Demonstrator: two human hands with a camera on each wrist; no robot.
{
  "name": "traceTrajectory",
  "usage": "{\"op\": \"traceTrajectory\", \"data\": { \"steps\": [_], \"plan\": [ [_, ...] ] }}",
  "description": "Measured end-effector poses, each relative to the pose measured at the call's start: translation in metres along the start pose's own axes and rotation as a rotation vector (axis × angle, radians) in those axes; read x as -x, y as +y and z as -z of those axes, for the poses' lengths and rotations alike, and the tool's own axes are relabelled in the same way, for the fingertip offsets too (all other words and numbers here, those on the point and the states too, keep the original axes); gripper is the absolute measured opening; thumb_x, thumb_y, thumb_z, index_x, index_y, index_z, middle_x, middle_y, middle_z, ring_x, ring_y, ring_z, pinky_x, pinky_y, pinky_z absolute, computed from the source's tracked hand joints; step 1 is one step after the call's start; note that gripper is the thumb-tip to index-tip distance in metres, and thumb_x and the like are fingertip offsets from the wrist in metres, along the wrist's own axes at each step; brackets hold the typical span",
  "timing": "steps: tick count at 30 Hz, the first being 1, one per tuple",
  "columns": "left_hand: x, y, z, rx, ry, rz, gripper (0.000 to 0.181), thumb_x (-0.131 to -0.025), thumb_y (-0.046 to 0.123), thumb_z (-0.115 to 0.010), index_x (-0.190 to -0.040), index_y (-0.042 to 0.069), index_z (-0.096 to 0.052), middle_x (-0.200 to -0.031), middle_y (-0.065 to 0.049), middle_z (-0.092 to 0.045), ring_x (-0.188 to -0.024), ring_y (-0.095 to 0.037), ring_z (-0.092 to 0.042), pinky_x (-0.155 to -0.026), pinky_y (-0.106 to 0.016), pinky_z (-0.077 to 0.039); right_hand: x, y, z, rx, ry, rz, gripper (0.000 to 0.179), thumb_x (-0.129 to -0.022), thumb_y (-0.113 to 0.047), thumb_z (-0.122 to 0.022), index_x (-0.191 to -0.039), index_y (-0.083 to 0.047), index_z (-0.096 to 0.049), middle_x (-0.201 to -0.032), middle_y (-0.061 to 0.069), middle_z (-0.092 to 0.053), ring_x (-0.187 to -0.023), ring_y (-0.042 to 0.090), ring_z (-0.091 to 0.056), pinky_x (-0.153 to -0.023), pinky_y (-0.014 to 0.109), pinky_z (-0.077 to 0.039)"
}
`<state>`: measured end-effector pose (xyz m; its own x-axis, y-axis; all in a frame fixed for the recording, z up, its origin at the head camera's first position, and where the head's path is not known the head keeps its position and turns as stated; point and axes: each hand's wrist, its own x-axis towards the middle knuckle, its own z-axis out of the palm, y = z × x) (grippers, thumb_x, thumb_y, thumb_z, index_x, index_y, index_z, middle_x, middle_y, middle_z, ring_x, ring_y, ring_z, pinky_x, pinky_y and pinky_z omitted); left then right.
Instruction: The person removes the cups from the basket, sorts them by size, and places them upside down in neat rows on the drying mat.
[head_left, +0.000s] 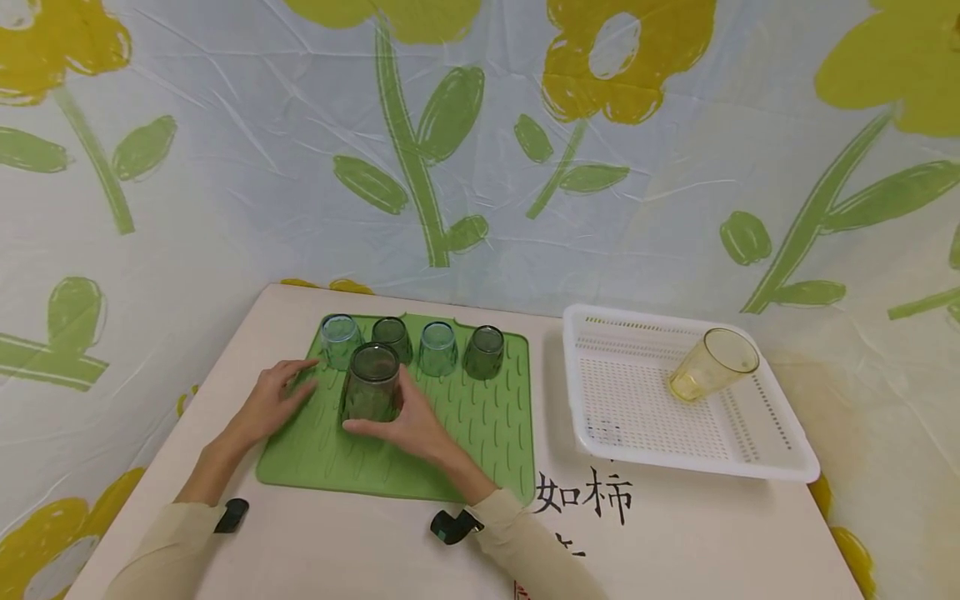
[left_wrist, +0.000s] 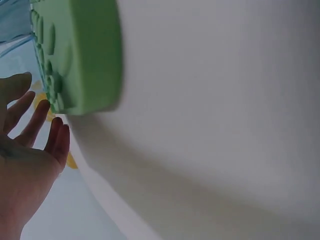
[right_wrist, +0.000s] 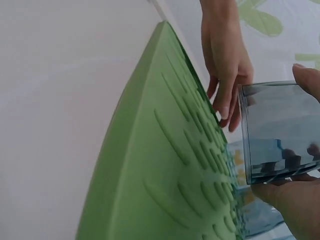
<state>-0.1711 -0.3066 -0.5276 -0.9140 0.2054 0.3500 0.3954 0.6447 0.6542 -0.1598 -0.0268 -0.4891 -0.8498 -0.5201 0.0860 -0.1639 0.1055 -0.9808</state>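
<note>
A dark grey glass tumbler (head_left: 369, 398) is gripped by my right hand (head_left: 420, 427) over the green ribbed drying mat (head_left: 480, 433). Close by in the right wrist view, thumb and fingers wrap the see-through tumbler (right_wrist: 280, 120), which appears off the mat. Behind it stand a pale blue glass (head_left: 339, 343), a dark glass (head_left: 396, 329), a second blue glass (head_left: 438, 352) and a dark glass (head_left: 483, 357) in a row. My left hand (head_left: 272, 402) is at the mat's left edge with loosely bent fingers, holding nothing; its fingers (left_wrist: 35, 122) spread beside the mat in the left wrist view.
Right of the mat sits a white perforated plastic basket (head_left: 581, 400), with a yellow glass (head_left: 708, 367) leaning inside it. Black written characters (head_left: 585, 496) mark the pale tabletop (head_left: 675, 533). A flower-printed cloth (head_left: 487, 233) hangs behind the table.
</note>
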Motion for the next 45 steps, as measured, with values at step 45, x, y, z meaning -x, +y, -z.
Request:
{"op": "traceTrajectory", "data": {
  "steps": [45],
  "plan": [
    [0.004,-0.015,0.003,-0.053,-0.076,-0.046,0.042,-0.088,-0.007,-0.074,-0.128,-0.014,-0.06,-0.127,-0.038,-0.053,-0.113,-0.056,-0.048,-0.086,-0.065,-0.041,-0.008,0.026,-0.026,0.129,-0.108,0.118,0.089,-0.085,-0.019,-0.087,-0.157,-0.021,-0.034,-0.146,-0.004,-0.051,-0.13,0.006,-0.051,-0.107,0.029,-0.044]
  ]
}}
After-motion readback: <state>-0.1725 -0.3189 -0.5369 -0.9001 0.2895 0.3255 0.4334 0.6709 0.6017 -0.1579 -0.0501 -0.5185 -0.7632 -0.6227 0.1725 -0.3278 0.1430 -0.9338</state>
